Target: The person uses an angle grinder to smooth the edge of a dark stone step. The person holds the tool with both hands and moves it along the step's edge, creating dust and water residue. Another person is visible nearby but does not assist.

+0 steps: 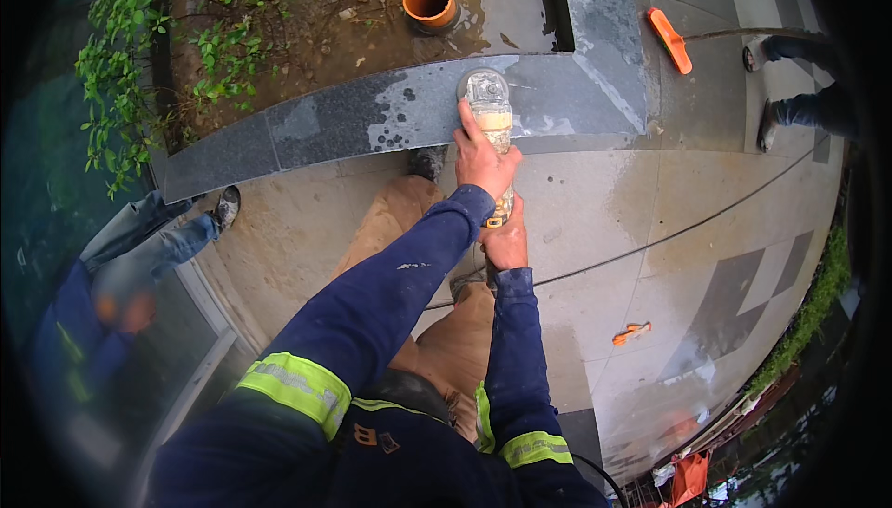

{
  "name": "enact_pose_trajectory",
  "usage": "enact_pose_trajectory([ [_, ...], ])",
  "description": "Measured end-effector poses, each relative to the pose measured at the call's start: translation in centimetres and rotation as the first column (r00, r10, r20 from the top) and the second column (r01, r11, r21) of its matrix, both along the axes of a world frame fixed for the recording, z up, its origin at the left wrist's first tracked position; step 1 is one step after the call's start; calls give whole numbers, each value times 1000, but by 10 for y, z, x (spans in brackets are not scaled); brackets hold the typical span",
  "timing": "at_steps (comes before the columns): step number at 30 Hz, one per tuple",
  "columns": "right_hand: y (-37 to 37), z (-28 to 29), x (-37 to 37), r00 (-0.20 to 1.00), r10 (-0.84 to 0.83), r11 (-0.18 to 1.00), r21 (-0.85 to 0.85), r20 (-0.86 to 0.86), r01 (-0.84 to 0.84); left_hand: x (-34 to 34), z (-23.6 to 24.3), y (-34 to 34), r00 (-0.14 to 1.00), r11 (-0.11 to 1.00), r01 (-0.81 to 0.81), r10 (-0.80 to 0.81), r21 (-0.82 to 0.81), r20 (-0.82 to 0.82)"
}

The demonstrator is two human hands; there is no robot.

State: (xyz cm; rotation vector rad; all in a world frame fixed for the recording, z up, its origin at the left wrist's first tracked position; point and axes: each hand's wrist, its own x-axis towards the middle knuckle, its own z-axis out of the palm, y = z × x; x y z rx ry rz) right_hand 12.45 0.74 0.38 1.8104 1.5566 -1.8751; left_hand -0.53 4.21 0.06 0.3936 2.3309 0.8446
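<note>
Both my hands are closed around a dusty, pale angle grinder point(495, 122). My left hand point(483, 166) wraps its body just behind the head, with the index finger stretched along its side. Nearer to me, my right hand point(507, 240) grips the rear end. The grinder's round head rests over the dark grey stone coping point(372, 104) of a planter; whether the disc touches or turns, I cannot tell. Wet, pale patches and dark spots mark the stone to its left.
Beyond the coping, an orange pipe point(428, 1) stands in muddy water near green plants point(121, 90). A black cable point(688, 229) crosses the tiled floor past an orange glove point(632, 333). Someone's legs point(804, 113) and an orange broom point(670, 41) are at right; another person point(102, 294) is at left.
</note>
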Motion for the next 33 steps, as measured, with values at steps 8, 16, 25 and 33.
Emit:
enact_pose_trajectory([
  [8, 0, 2, -4, 999, 29, 1000, -4, 26, -29, -3, 0, -4, 998, 1000, -5, 6, 24, -55],
  [16, 1, 9, -6, 998, 22, 1000, -15, 55, -22, -3, 3, -2, 1000, 1000, 14, -14, 26, 1],
  [25, 0, 7, -3, 999, -19, 1000, 3, 29, 19, 0, 3, 0, 1000, 1000, 5, -5, 28, 11],
  [33, -8, 7, 4, 999, -43, 999, -21, -6, 43, 6, 3, -5, 1000, 1000, 16, -16, -5, 1],
])
